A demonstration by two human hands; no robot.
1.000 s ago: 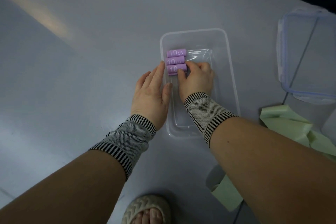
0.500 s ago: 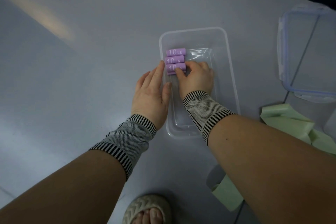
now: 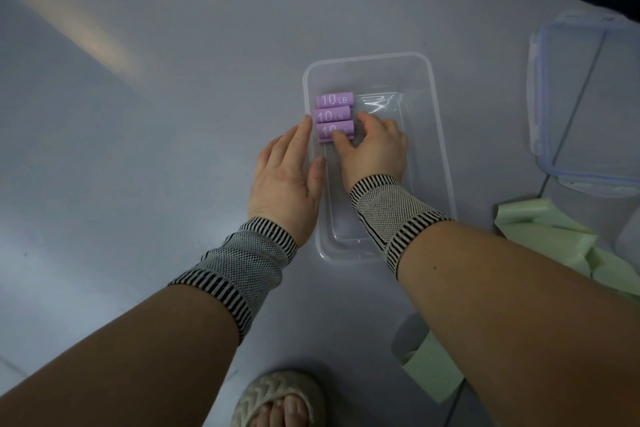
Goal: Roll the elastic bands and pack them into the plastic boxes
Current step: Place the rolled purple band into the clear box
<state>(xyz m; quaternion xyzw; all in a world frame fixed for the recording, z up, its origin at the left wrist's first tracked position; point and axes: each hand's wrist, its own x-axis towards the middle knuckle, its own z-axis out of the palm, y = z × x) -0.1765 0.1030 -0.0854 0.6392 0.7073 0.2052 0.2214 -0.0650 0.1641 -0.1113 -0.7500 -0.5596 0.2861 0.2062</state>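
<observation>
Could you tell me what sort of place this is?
Probably a plain packing spot on a grey floor: a sandalled foot shows beside the clear plastic box, with unrolled green bands nearby.

The box (image 3: 438, 135) is clear, glossy plastic. The purple rolls (image 3: 334, 116) look matt and rubbery. The wrist sleeves (image 3: 242, 267) are knitted cloth.

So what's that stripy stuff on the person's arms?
Those are knitted wrist bands, one on each arm. The one behind the left hand and the one behind the right hand look alike: a grey-and-white speckled weave in the middle, with black-and-white striped edges at both ends. The hands and forearms are bare, with no gloves, rings or watch in view.
</observation>
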